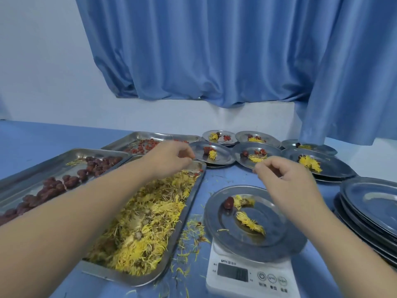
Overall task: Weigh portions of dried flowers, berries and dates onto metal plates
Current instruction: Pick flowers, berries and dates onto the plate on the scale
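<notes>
While pinching maybe berries in left hand, with right hand curled, hold unclear: done back plates; need berries on scale plate, then empty stack.

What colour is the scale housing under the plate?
White scale with a dark display; the head view, the only one, shows it.

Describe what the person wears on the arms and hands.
Nothing shows on either. The left hand and right hand are bare: no gloves, rings or watch. The left forearm and right forearm are bare too, with no sleeve in view.
</notes>
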A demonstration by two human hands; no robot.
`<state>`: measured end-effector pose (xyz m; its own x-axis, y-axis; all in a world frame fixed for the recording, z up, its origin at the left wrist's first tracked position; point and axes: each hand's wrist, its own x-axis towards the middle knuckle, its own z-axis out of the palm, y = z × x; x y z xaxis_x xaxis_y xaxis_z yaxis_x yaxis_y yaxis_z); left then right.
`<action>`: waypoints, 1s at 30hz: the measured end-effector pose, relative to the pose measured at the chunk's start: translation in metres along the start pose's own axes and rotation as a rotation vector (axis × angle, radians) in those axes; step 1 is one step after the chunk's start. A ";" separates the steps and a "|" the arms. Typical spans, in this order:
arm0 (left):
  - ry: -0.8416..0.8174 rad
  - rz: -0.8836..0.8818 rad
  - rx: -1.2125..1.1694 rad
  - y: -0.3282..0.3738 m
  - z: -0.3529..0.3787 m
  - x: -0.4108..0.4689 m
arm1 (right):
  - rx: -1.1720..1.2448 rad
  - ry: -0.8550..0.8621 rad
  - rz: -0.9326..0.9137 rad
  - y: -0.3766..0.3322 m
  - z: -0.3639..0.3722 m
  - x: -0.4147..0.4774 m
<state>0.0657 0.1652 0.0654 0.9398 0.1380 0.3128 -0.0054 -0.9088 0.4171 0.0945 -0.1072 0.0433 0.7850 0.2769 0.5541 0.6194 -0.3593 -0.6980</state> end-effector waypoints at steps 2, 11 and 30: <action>0.081 -0.056 0.018 -0.016 -0.014 0.011 | -0.020 -0.033 -0.009 0.000 0.003 0.018; 0.106 -0.270 0.154 -0.090 -0.021 0.090 | -0.094 -0.159 0.010 0.025 0.026 0.071; -0.405 -0.416 0.639 -0.131 0.048 0.181 | -0.069 -0.127 -0.054 0.059 0.026 0.081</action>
<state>0.2533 0.2902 0.0269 0.8728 0.4682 -0.1379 0.4453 -0.8796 -0.1675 0.1946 -0.0827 0.0349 0.7476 0.4067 0.5250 0.6624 -0.4002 -0.6333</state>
